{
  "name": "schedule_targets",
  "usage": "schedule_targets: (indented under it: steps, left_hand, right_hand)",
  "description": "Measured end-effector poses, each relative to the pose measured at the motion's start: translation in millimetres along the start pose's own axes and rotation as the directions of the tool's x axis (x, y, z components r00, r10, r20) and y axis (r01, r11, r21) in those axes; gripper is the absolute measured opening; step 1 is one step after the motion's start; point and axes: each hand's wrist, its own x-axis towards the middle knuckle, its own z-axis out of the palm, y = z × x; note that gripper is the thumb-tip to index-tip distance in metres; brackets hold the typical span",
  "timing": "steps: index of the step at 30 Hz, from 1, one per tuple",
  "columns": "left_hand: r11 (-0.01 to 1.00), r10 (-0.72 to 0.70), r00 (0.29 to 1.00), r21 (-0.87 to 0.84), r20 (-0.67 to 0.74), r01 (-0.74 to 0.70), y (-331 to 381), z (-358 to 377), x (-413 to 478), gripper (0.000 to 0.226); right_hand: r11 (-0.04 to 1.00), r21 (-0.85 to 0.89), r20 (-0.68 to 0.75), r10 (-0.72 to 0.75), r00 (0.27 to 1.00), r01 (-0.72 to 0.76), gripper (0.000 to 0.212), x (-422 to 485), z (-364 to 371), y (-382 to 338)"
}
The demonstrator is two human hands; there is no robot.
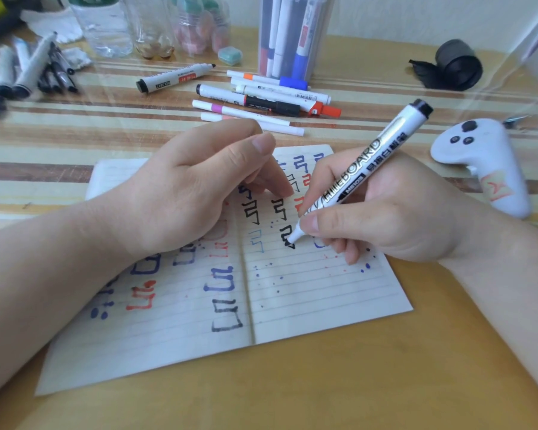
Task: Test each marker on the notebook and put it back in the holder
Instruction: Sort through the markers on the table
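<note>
My right hand (pixel 395 212) pinches a white whiteboard marker with a black end and black lettering (pixel 361 178) between thumb and forefinger, the other fingers curled under it. Its tip touches the right page of the open lined paper notebook (pixel 308 299), on a black squiggle there. My left hand (pixel 180 193) lies across the notebook's fold, fingers held close together and only slightly bent, their tips pressing the page just left of the marker's tip.

Beyond the notebook's top edge lies a loose cluster of white markers with orange, blue, pink and black parts (pixel 261 97) and, behind them, the clear plastic holder (pixel 292 35) with several markers standing in it. Right of the notebook rests a white handheld controller (pixel 485 162). Far to the notebook's upper left lies another heap of markers (pixel 28 72), blurred.
</note>
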Motion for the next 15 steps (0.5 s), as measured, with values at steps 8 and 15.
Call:
schedule_targets:
  steps: [8, 15]
  left_hand:
    - [0.999, 0.026, 1.0, 0.032, -0.006, -0.026, 0, 0, 2, 0.03]
    - [0.986, 0.038, 0.998, 0.167, -0.046, -0.03, 2, 0, 0, 0.021]
  right_hand:
    - [0.96, 0.259, -0.104, -0.082, 0.991, 0.106, 0.005, 2, -10, 12]
    - [0.864, 0.42, -0.284, -0.165, 0.944, 0.277, 0.004, 2, -13, 12]
